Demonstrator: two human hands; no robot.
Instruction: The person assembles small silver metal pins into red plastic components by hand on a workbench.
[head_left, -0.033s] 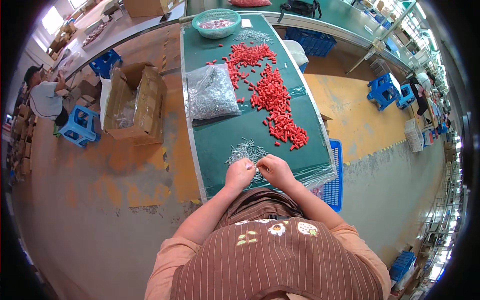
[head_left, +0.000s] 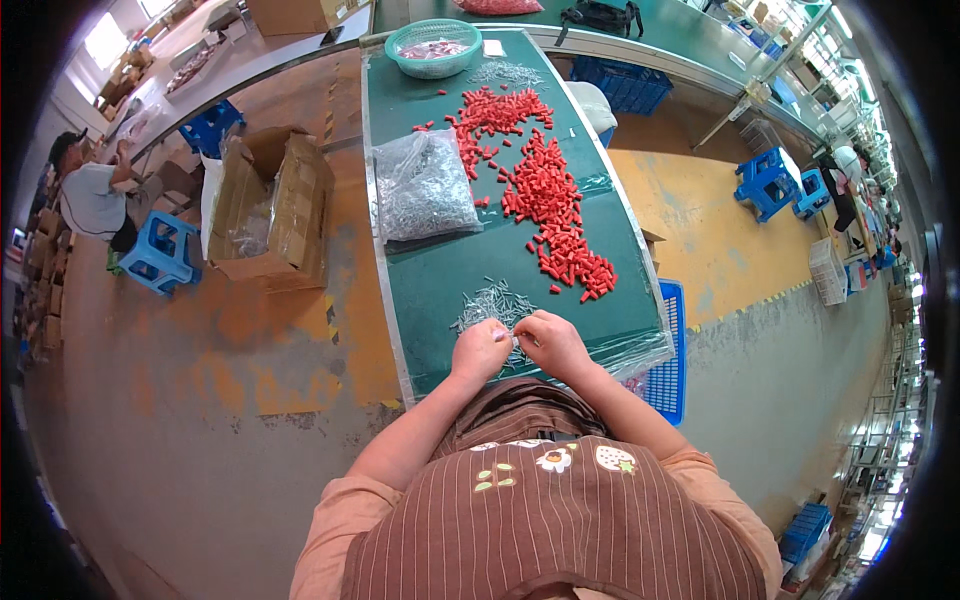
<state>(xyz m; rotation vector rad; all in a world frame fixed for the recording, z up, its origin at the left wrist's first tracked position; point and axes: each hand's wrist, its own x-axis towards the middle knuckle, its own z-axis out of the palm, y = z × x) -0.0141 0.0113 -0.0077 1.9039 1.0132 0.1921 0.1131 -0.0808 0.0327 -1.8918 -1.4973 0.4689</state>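
My left hand and my right hand meet at the near end of the green table. Both have their fingers closed in a pinch, fingertips almost touching. Whatever lies between them is too small and too covered to name. Just beyond and partly under the hands spreads a pile of thin silvery metal pins. Farther up the table lie many short red cylindrical pieces in a long heap. Left of them rests a clear plastic bag full of small silvery pieces.
A green basket stands at the table's far end beside another small silvery pile. A blue crate sits at the right edge. On the left floor are an open cardboard box, a blue stool and a seated person.
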